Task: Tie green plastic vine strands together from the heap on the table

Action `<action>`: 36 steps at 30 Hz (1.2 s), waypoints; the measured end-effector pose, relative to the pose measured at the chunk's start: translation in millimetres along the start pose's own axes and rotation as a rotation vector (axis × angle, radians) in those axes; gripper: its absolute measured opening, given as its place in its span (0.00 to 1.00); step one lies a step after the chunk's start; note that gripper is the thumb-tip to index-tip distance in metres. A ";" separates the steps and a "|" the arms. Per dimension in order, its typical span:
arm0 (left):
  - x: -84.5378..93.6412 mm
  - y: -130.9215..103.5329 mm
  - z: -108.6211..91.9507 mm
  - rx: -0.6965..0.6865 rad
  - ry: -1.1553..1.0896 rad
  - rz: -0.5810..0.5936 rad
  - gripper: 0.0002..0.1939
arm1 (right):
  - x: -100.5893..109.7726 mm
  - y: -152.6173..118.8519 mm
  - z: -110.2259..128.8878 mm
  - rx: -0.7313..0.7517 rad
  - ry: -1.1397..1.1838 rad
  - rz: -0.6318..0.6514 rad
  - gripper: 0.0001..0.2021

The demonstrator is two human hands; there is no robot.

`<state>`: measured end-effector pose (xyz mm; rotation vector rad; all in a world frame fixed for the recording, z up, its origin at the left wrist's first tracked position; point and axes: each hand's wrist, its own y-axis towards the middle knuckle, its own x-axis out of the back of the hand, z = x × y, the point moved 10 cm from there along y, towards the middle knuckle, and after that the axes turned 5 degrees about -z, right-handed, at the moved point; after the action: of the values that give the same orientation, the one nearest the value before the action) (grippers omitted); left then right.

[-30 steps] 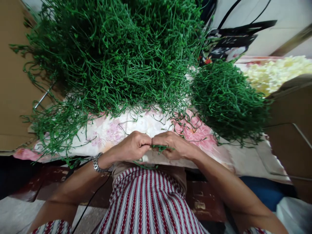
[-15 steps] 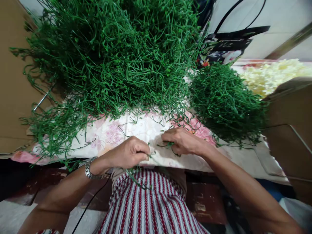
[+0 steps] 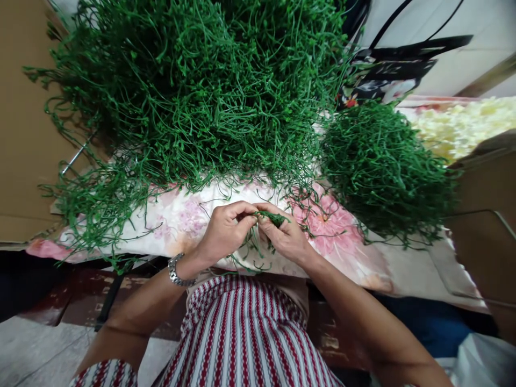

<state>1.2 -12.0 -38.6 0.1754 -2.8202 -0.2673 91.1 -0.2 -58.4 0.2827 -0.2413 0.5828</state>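
Note:
My left hand (image 3: 228, 231) and my right hand (image 3: 284, 234) meet over the front of the flowered cloth. Between their pinched fingertips is a small bunch of green artificial stems (image 3: 272, 216), its heads lying across my right fingers. Thin stem ends hang below both hands onto the cloth. A metal watch circles my left wrist. Beyond the hands rises a large heap of green stems (image 3: 209, 102). To the right sits a smaller pile of stems (image 3: 387, 172), laid more closely together.
The flowered cloth (image 3: 177, 215) covers the work surface, with loose stems on it. Cardboard (image 3: 28, 134) stands at the left, and a cardboard box (image 3: 487, 215) at the right. Pale yellow petals (image 3: 475, 126) lie at back right, near a black floral bag (image 3: 387, 80).
My hands were apart, each pinching stems low over the cloth. Now they have come together, fingertips touching around one small bunch. The view has shifted slightly.

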 end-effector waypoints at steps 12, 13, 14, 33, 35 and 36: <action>-14.5 -9.1 -9.1 -0.244 0.459 0.151 0.09 | 2.5 0.8 13.5 0.105 -0.514 0.087 0.10; -15.6 -10.3 -8.7 -0.249 0.487 0.177 0.09 | 0.4 0.5 14.5 0.125 -0.540 0.121 0.09; -17.0 -11.3 -7.7 -0.244 0.484 0.214 0.09 | -1.8 -0.2 16.0 0.147 -0.543 0.153 0.08; -24.5 -20.6 -39.6 -0.251 0.206 0.581 0.08 | -5.9 -11.5 44.3 0.294 -0.088 0.282 0.07; -21.1 -17.5 -38.4 -0.296 0.401 0.504 0.08 | -0.2 -9.1 42.4 0.314 -0.285 0.197 0.06; -20.9 -16.9 -37.2 -0.311 0.485 0.480 0.08 | 1.4 -8.5 40.8 0.316 -0.375 0.168 0.06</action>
<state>34.0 -31.5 -13.1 -0.4400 -2.2178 -0.4697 91.3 -19.7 -21.5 0.6845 -0.5396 0.7335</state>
